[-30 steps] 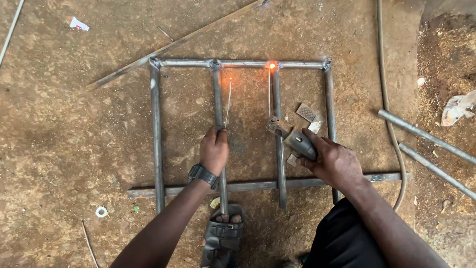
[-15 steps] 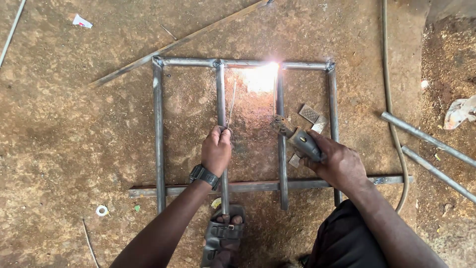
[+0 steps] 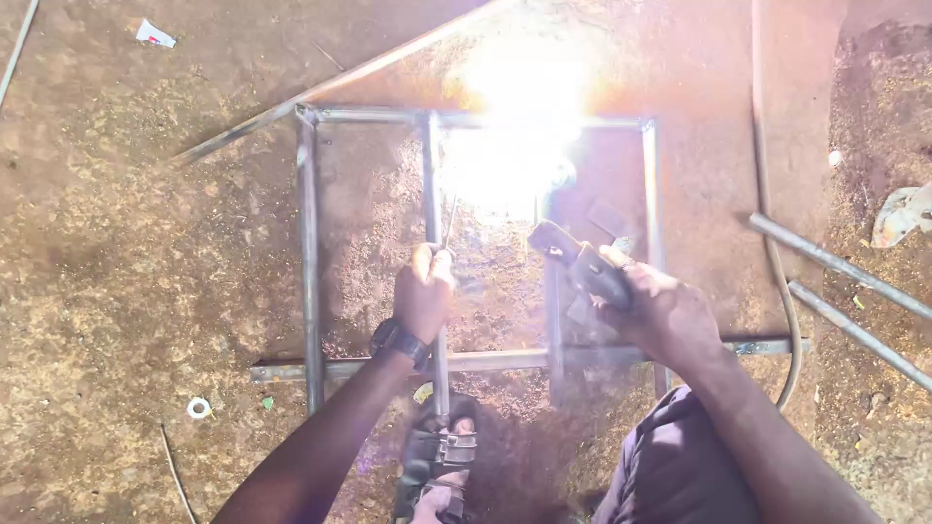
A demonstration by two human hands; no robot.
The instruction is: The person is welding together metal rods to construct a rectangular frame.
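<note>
Nearest the camera, a sandalled foot point(image 3: 434, 464) rests on the lower end of an upright bar of the metal frame point(image 3: 309, 262), which lies flat on the brown, gritty ground point(image 3: 126, 291). Dark trousers point(image 3: 670, 475) fill the bottom right corner.

Just above the foot, the left hand point(image 3: 424, 289), a dark watch point(image 3: 396, 340) on its wrist, is curled shut around that same upright bar and a thin rod point(image 3: 449, 221) that slants up toward the glare. The right hand point(image 3: 665, 312) is closed in a fist on the handle of a dark electrode holder point(image 3: 581, 264), whose tip points up and left at the frame's second upright bar. A long flat bar point(image 3: 505, 361) crosses under both wrists, touching the frame's lower ends.

Farther on, a white welding flare point(image 3: 519, 126) blots out the top rail's middle and the upper end of the second upright (the joint itself cannot be made out). A small grey plate point(image 3: 607, 218) lies inside the frame just right of the glare.

Around the work: a hose or cable point(image 3: 767, 213) runs down the right side, two loose pipes point(image 3: 835, 262) lie beyond it, a slanted bar point(image 3: 320, 87) touches the frame's top left corner, and a white ring point(image 3: 199, 408) and a paper scrap point(image 3: 155, 35) lie well apart on the left.
</note>
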